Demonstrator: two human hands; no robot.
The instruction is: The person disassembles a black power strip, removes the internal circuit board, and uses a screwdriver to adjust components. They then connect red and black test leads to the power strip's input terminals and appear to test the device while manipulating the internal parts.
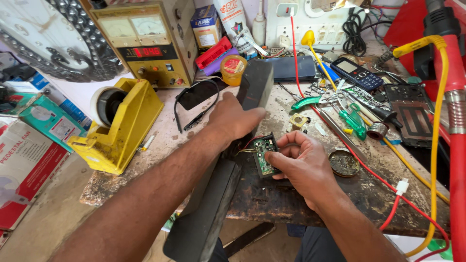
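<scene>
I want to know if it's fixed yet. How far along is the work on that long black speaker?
Done: the small green circuit board is already out of the long black speaker, with thin wires running back to it. In hand: the left hand steadies the speaker while the right hand pinches the board. Left: the board is not yet back inside, and the screwdrivers lie untouched.

Small green circuit board (264, 155), wired to long black casing (213, 194)

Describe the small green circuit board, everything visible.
The small green circuit board is a narrow rectangular printed board with tiny dark components and pale solder pads. The right hand pinches it, tilted, above the stained workbench. Thin red and pale wires run from its top end toward the long black plastic casing under the left hand.
</scene>
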